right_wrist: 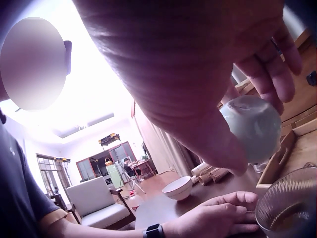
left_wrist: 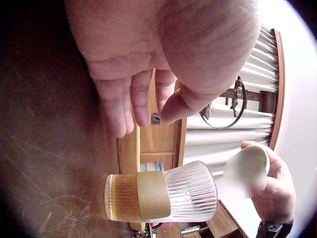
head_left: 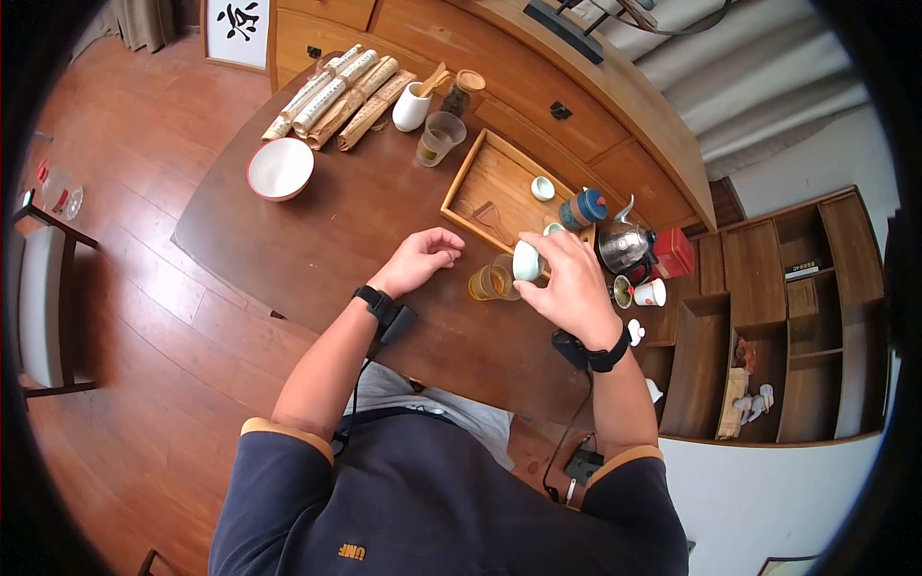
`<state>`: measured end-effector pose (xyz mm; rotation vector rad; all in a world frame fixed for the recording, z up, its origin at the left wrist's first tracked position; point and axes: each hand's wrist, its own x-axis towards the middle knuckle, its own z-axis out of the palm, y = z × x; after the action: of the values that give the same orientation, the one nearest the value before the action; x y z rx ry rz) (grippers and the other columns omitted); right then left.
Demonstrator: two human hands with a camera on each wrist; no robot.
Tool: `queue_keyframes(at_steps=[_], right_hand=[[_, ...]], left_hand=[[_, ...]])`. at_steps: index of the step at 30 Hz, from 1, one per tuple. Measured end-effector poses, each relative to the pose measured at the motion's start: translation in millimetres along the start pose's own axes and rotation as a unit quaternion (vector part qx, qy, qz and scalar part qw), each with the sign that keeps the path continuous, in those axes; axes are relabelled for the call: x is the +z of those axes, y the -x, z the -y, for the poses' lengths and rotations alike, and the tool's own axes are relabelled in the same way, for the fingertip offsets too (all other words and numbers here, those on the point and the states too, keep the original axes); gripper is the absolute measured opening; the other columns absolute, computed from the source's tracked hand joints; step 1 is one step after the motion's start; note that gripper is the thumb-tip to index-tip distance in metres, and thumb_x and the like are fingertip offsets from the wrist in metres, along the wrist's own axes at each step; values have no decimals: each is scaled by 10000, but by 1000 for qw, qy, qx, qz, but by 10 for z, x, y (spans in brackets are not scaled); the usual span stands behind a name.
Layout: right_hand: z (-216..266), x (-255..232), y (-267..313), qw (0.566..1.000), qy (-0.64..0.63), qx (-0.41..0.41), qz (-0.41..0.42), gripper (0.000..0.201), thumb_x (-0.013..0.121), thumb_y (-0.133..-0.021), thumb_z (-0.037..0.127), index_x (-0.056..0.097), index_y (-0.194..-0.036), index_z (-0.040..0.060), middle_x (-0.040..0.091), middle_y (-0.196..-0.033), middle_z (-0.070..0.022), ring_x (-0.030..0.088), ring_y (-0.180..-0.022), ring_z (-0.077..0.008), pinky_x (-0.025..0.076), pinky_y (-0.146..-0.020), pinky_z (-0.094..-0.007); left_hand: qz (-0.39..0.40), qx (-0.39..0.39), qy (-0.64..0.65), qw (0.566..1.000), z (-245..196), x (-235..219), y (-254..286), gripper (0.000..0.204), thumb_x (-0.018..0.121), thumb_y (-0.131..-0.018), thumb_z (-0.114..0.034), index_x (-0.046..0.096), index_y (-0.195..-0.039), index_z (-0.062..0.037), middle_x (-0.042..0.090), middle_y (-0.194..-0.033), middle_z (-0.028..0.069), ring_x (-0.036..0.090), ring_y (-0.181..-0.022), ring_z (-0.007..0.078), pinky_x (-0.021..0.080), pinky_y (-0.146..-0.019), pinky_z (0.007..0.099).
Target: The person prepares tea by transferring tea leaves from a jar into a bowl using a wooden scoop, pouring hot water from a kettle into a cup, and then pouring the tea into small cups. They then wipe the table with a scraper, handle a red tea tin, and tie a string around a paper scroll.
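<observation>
Right grip: my right grip [head_left: 576, 293] pinches the pale green cup [head_left: 525, 261] between thumb and fingers, holding it raised and tilted.
Ribbed glass: just below the cup, the ribbed glass [head_left: 488, 283] stands on the near part of the tabletop [head_left: 327, 245], amber liquid low inside, a tan band round its middle.
Left grip: my left grip [head_left: 424, 262] holds nothing; its fingers bend loosely just left of the glass.
Step in hand: I judge this as tipping the cup out over the glass.
Next move: probably a steady wrist, the lip kept over the glass's mouth, then levelling the cup clear of the rim.
Tray: beyond the glass, the wooden tray [head_left: 499, 178] carries a small cup [head_left: 543, 188] at its right.
Far right: a blue-lidded canister [head_left: 583, 206] sits near the kettle [head_left: 622, 248].
Far left: a red-rimmed bowl [head_left: 280, 170] stands beside rolled scrolls [head_left: 341, 91].
Hard to make out: I cannot tell whether anything runs from the cup; the left wrist view blurs it, and the right wrist view cuts off the glass.
</observation>
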<state>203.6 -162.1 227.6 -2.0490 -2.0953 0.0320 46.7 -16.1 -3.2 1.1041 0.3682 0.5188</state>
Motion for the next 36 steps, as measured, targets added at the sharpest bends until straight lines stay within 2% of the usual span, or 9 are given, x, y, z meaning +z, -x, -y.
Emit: queue_keyframes(at_steps=[4,8,12,19,26,29,32,35,36], right_hand=[[-113,261,46,999,6,5,54,553,843,-731,162,703,-1258,76,653,-1016,-121,628,-1046,-332,456,-944,-454],[-166,271,90,1000,6,13,28,608,872,-720,151,696,-1300,93,654,-1033,-104,623,-1034,-310,453,-927,-428],[-140,276,97,998,11,17,60,617,871,-736,147,684,-1322,96,661,-1054,-102,620,-1085,-308,446,-944,-428],[-164,310,149,998,7,16,56,633,874,-747,159,665,-1341,89,670,-1072,-106,622,-1091,-314,446,-938,-430],[-123,245,170,994,-5,44,95,582,855,-773,199,670,-1310,69,682,-1069,-126,631,-1083,-321,436,-962,-439],[-152,234,195,998,8,37,55,596,856,-772,199,666,-1322,69,680,-1092,-135,629,-1084,-322,434,-958,-436],[-169,230,207,996,-1,53,67,594,858,-767,186,652,-1313,69,677,-1123,-148,631,-1095,-346,452,-967,-453],[-250,230,215,994,-65,82,26,608,859,-771,167,611,-1312,46,672,-1122,-146,646,-1101,-337,494,-973,-458],[-293,238,220,984,-130,112,44,596,846,-786,131,596,-1319,40,671,-1120,-123,656,-1088,-289,513,-952,-423]], left_hand=[[8,3,-4,1000,6,-13,1,222,627,-1025,-64,658,-1235,1,697,-1177,60,670,-1075,132,550,-957,283],[2,3,-3,1000,19,-24,12,228,598,-1016,-35,655,-1233,4,691,-1180,59,663,-1095,136,553,-958,289],[8,0,-1,1000,32,15,7,240,570,-1011,-15,647,-1237,7,681,-1194,61,656,-1124,140,554,-966,296],[7,-2,0,1000,-19,9,14,243,553,-1019,-11,640,-1244,10,672,-1222,72,654,-1142,150,547,-998,303],[15,1,-3,1000,-16,7,17,236,583,-1020,-21,633,-1248,7,674,-1236,68,650,-1149,157,547,-994,309],[13,3,-2,1000,13,-13,7,232,594,-1016,-22,634,-1243,5,678,-1233,66,649,-1146,158,548,-992,312],[11,4,-5,1000,-19,-9,-4,224,600,-1013,-19,640,-1231,4,685,-1219,65,653,-1134,154,552,-980,309],[4,5,0,1000,-25,11,19,219,602,-1005,-10,651,-1218,6,694,-1195,63,661,-1114,147,558,-965,305],[6,3,3,1000,-16,7,10,219,600,-1005,-8,651,-1219,6,694,-1194,64,661,-1114,147,559,-968,306]])
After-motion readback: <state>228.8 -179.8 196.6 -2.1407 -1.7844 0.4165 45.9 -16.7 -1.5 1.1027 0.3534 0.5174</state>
